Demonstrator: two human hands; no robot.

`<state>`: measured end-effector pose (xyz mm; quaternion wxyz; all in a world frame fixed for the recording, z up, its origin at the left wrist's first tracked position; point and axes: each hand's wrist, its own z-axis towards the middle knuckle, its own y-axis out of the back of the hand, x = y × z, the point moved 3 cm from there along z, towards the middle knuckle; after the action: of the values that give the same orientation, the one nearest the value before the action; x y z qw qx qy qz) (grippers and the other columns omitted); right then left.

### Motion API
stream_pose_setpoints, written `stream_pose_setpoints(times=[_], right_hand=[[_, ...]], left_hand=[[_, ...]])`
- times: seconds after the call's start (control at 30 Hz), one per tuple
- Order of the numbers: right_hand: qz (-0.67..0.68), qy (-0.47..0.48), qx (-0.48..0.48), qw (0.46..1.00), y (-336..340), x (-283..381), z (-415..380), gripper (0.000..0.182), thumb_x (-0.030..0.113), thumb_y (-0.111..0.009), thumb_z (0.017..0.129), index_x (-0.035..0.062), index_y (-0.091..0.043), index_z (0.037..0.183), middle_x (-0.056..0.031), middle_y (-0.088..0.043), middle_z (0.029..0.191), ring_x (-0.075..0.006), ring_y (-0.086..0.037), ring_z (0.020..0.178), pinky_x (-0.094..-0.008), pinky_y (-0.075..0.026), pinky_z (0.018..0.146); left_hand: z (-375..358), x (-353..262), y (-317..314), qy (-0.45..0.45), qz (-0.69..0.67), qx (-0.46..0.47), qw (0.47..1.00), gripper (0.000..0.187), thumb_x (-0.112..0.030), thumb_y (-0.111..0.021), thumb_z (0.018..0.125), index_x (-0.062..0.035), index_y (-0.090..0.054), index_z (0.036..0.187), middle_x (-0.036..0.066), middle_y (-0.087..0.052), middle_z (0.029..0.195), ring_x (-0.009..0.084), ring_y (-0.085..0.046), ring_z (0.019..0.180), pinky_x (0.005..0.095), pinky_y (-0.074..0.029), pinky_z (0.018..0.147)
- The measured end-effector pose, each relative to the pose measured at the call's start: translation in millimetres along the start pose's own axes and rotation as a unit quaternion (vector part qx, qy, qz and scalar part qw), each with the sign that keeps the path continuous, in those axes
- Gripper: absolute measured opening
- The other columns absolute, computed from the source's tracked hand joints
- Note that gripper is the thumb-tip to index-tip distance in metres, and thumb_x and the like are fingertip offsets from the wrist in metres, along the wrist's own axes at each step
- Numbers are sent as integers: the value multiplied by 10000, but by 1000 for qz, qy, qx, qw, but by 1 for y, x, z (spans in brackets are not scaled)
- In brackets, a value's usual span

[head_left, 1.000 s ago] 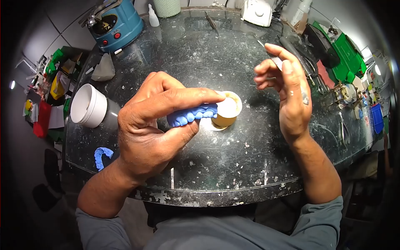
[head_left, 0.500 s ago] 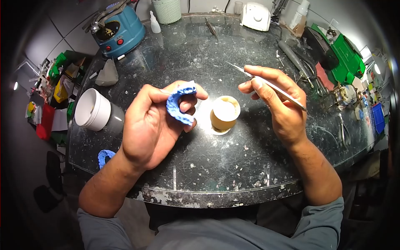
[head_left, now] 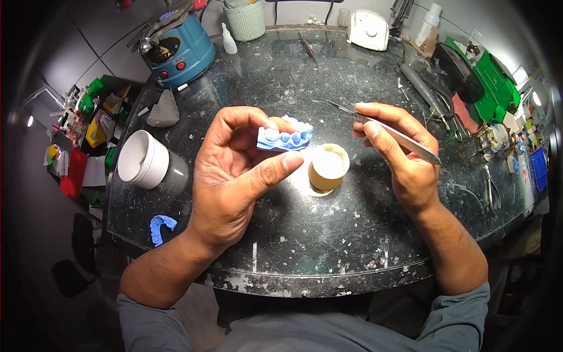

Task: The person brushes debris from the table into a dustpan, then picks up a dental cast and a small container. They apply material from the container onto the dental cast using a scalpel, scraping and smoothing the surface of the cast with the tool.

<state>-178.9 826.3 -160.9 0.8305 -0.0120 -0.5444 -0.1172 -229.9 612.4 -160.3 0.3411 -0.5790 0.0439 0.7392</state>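
Between the thumb and fingers of my left hand (head_left: 234, 173) is a blue dental model (head_left: 285, 138), its row of teeth facing me. My right hand (head_left: 404, 155) holds a slim metal tool (head_left: 404, 139) like a pen, its thin tip pointing up and left, apart from the model. A yellowish cup (head_left: 327, 170) with pale contents stands on the table between my hands, below the tool tip. At the lower left, beside my left forearm, a second blue arch-shaped piece (head_left: 160, 227) lies on the table.
White tub (head_left: 144, 159) and grey block (head_left: 163, 110) stand left on the dark table (head_left: 316, 234). Behind them is a blue machine (head_left: 183, 56). A white device (head_left: 368, 30) stands at the back; a grey handpiece (head_left: 420, 88) and pliers (head_left: 491, 189) lie right.
My left hand has turned the blue model from an open arch view to a side view, and moved it right. The whole view has shifted slightly. The tool stays in my right hand.
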Motion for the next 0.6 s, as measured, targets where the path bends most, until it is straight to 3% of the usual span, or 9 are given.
stream_pose_setpoints(times=[0.27, 0.6], right_hand=[[-33, 27, 19, 999, 1, -5, 1, 216, 31, -627, 903, 13, -663, 1115, -72, -628, 1052, -123, -616, 969, -245, -489, 856], [-46, 43, 20, 998, 3, -2, 0, 185, 21, -638, 892, 6, -673, 1072, -79, -633, 1025, -122, -613, 944, -245, -489, 829]], left_hand=[[-1, 0, 0, 2, -15, 3, 1000, 385, 65, -692, 815, -65, -470, 1101, 123, -595, 1131, 174, -577, 1088, 341, -462, 978], [0, -2, 1, 24, 0, -22, 999, 390, -19, -675, 820, -60, -451, 1137, 103, -556, 1114, 186, -599, 1025, 360, -475, 963]])
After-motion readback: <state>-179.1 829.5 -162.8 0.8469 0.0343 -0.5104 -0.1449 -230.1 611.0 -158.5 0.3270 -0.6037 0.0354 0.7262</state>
